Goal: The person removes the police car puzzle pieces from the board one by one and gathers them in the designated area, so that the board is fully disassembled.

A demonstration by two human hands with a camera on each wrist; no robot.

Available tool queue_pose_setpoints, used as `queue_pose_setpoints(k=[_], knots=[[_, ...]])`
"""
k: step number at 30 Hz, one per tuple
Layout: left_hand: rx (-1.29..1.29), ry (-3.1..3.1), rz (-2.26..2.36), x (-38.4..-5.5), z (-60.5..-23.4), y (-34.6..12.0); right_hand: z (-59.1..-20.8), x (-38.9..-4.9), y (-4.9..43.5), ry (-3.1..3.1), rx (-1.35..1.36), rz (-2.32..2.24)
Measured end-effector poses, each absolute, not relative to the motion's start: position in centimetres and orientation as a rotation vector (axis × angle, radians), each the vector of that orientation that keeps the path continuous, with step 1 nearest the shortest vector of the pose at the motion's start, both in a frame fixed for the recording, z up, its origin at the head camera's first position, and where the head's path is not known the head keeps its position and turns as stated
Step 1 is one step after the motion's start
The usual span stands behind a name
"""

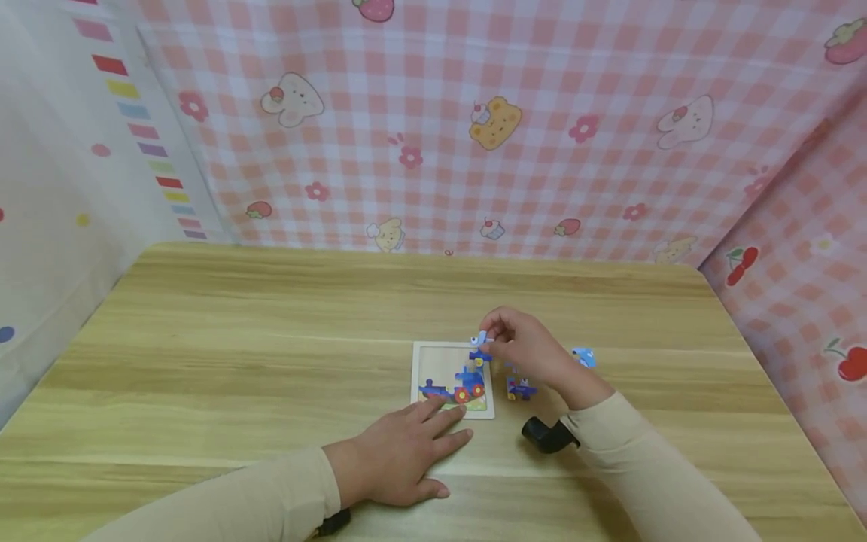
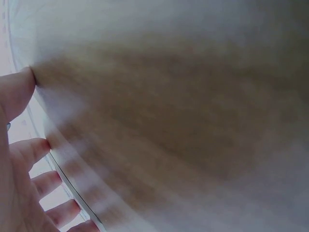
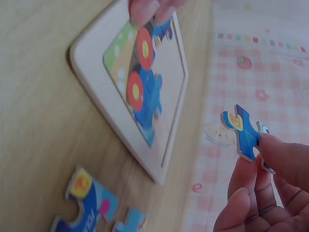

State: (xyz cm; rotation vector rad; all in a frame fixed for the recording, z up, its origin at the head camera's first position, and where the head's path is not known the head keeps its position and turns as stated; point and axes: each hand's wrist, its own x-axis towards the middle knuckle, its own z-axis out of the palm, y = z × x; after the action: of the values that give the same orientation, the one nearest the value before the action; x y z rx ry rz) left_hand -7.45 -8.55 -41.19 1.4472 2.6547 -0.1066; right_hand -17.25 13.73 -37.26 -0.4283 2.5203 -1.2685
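Note:
My right hand (image 1: 528, 348) pinches a blue jigsaw piece (image 3: 247, 133) with a yellow patch between thumb and fingers, raised over the upper right corner of a puzzle tray (image 1: 415, 369). Fitted pieces along the tray's lower part show a blue vehicle (image 3: 149, 92) with red and yellow wheels; bare wood shows above them. With fingers spread, my left hand (image 1: 406, 452) rests at the tray's near edge, its fingertips over the lower border. In the left wrist view its fingers (image 2: 46, 183) lie along the tray's edge.
Right of the tray lie loose puzzle pieces (image 1: 520, 388), partly under my right forearm. Another light blue piece (image 1: 584, 357) lies farther right. A black wrist-camera mount (image 1: 547, 435) hangs at the right sleeve. Checkered cloth (image 1: 433, 150) stands behind the wooden table (image 1: 237, 361).

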Motion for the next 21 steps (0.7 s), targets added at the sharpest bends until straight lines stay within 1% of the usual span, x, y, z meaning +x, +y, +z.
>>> queue_pose_setpoints(k=[21], knots=[[1.428, 2.645, -0.087, -7.4, -41.0, -8.5, -36.6, -16.9, 17.7, 2.572, -0.351, -1.276]])
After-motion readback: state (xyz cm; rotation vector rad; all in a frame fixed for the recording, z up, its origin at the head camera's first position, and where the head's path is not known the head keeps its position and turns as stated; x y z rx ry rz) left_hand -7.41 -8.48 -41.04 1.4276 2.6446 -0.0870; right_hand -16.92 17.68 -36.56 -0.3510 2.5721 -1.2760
